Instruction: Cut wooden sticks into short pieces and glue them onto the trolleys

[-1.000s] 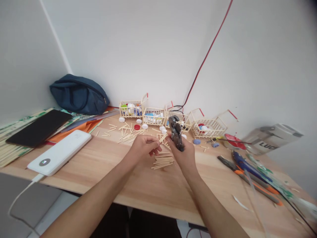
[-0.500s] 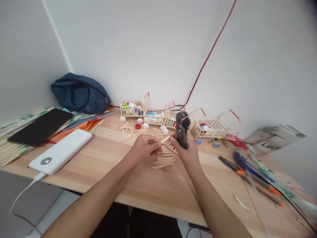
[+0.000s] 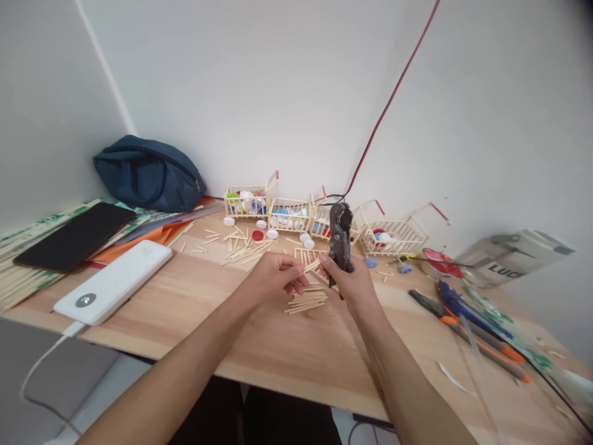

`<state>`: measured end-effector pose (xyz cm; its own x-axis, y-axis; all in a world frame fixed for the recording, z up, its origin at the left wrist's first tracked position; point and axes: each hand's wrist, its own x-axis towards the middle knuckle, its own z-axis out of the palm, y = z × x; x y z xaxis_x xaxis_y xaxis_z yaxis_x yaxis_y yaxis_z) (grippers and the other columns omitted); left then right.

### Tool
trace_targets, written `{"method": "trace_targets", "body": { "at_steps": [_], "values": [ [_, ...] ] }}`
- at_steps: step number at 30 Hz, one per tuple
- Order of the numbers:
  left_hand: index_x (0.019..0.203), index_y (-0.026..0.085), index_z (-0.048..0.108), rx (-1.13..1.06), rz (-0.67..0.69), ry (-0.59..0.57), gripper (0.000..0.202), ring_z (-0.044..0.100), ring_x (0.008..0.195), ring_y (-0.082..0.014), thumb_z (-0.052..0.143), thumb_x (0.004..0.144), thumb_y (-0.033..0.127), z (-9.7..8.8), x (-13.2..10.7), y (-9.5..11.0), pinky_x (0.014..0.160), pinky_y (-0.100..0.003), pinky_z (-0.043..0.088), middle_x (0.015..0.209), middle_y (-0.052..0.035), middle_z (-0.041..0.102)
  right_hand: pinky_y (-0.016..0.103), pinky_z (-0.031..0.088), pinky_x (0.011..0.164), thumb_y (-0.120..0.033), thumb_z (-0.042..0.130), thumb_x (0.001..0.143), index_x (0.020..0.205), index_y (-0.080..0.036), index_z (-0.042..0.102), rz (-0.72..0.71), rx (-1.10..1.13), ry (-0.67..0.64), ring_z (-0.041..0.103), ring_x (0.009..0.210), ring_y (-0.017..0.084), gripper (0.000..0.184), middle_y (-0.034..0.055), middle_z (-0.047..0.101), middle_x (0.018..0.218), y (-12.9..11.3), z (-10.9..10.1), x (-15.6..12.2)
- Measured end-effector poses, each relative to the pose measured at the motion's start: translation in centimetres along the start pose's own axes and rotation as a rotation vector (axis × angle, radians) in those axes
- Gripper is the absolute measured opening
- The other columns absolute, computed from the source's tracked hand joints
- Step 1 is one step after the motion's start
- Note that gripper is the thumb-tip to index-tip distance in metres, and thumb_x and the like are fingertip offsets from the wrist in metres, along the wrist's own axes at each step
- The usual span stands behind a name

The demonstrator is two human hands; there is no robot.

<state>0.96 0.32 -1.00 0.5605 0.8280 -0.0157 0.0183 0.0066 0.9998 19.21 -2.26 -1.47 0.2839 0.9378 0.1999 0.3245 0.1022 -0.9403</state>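
Note:
My left hand (image 3: 278, 274) pinches a few short wooden sticks (image 3: 312, 266) between thumb and fingers. In my right hand (image 3: 348, 279) is a black plier-like tool (image 3: 341, 233), its rounded jaw end pointing up. The right thumb and fingertip also touch the far end of the sticks. Beneath the hands lies a row of loose sticks (image 3: 306, 302) on the table. Just behind them a flat ladder-like stick frame (image 3: 303, 255) is partly covered by the hands and sticks.
Miniature stick carts (image 3: 245, 201) holding bottle caps line the wall. Loose stick pieces (image 3: 245, 250) lie before them. On the left are a white power bank (image 3: 115, 281), a phone (image 3: 74, 236) and a blue bag (image 3: 151, 173). Orange-handled pliers (image 3: 482, 349) lie at the right.
The black tool has tilted and dropped slightly in my right hand. Right fingertips now meet the sticks' end more closely; the left hand has barely moved.

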Motion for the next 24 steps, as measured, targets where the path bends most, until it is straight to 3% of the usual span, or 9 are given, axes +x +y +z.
{"method": "trace_targets", "body": {
  "at_steps": [3,6,12,17,24],
  "values": [
    [0.075,0.012,0.062,-0.095,-0.059,0.002,0.025,0.066,0.061,-0.0115,0.058,0.082,0.035,-0.1,-0.1,0.2,0.056,-0.021,0.049,0.083,-0.0104,0.073,0.025,0.04,0.052,-0.05,0.072,0.068,0.07,-0.016,0.062,0.014,0.069,0.058,0.051,0.055,0.013,0.035,-0.0004,0.058,0.059,0.6,-0.4,0.5],
    [0.076,0.013,0.057,-0.099,-0.056,0.047,0.017,0.068,0.067,-0.0141,0.059,0.081,0.03,-0.2,0.0,0.3,0.061,-0.023,0.051,0.084,-0.0106,0.073,0.025,0.042,0.051,-0.05,0.074,0.066,0.071,-0.016,0.064,0.03,0.126,0.108,0.052,0.053,0.013,0.036,0.0001,0.06,0.059,1.1,-0.9,1.0],
    [0.074,0.016,0.057,0.188,0.086,0.184,0.004,0.067,0.064,-0.0143,0.057,0.076,0.02,0.1,0.1,0.0,0.057,-0.023,0.047,0.074,-0.0038,0.071,0.025,0.043,0.05,-0.05,0.074,0.066,0.068,-0.015,0.064,0.037,0.143,0.148,0.055,0.054,0.013,0.036,0.0021,0.063,0.06,1.1,-1.0,1.2],
    [0.075,0.02,0.064,0.476,0.227,0.325,0.008,0.065,0.068,-0.0142,0.056,0.076,0.021,0.4,-0.3,-0.2,0.063,-0.024,0.046,0.073,0.0,0.07,0.025,0.043,0.049,-0.05,0.073,0.068,0.071,-0.016,0.064,0.035,0.157,0.148,0.054,0.052,0.013,0.035,0.0022,0.063,0.061,1.6,-0.8,1.2],
    [0.074,0.021,0.065,0.73,0.257,0.447,0.01,0.057,0.063,-0.013,0.056,0.078,0.024,0.9,-0.7,0.6,0.062,-0.024,0.038,0.072,0.0011,0.069,0.025,0.045,0.051,-0.049,0.074,0.067,0.075,-0.016,0.064,0.03,0.226,0.147,0.056,0.055,0.013,0.035,0.0011,0.063,0.062,1.3,-0.4,0.9]
  ]
}}
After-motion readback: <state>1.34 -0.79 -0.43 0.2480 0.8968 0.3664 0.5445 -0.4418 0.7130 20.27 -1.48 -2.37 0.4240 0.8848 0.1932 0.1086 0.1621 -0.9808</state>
